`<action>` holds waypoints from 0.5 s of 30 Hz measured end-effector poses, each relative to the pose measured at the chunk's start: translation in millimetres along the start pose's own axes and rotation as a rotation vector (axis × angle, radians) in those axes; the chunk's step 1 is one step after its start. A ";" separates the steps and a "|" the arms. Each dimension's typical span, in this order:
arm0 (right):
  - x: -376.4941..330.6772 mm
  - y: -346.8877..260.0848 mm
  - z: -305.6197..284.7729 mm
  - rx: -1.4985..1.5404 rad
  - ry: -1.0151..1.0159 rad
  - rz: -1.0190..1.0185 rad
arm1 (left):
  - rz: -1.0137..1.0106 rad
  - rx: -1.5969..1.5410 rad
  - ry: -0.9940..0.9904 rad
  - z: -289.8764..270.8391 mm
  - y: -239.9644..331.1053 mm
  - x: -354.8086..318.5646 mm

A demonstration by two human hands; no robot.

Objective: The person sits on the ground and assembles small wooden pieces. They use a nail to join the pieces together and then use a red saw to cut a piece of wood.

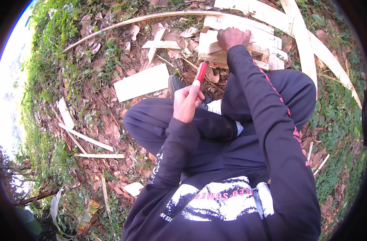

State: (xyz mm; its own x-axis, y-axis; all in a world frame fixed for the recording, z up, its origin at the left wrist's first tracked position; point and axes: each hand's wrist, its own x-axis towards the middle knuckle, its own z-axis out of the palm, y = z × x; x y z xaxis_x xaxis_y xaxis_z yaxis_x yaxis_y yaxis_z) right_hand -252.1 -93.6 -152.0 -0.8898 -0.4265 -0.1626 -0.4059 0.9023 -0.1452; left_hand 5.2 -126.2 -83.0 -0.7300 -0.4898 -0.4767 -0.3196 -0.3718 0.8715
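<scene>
My left hand (186, 100) is closed around a slim red cylindrical object (200, 72), which points up and away from me above my crossed legs. Its exact kind does not show. Farther off to the right, my right hand (234, 38) is curled over a stack of short pale boards (270, 54). An angled wooden piece (214, 48) runs beneath its closed fingers, and the fingertips are partly hidden. The two hands are apart.
Long pale wood strips (302, 38) lie beyond and right of the stack. A thin curved strip (131, 20) arches across the far left. A white rectangular board (142, 82) and two crossed sticks (156, 44) rest on leaf-covered ground. Several wood slivers (87, 137) are scattered at left.
</scene>
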 end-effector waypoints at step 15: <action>3.5 1.9 2.4 0.029 0.043 -0.022 | -0.025 0.069 0.067 -2.8 0.0 -0.6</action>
State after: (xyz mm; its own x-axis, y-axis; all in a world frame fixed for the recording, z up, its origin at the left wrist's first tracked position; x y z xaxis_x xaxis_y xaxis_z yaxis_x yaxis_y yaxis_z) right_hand -255.5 -93.6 -155.1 -0.8889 -0.4429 -0.1170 -0.4202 0.8900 -0.1772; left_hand 7.3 -128.1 -83.1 -0.6801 -0.5332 -0.5032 -0.3800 -0.3306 0.8639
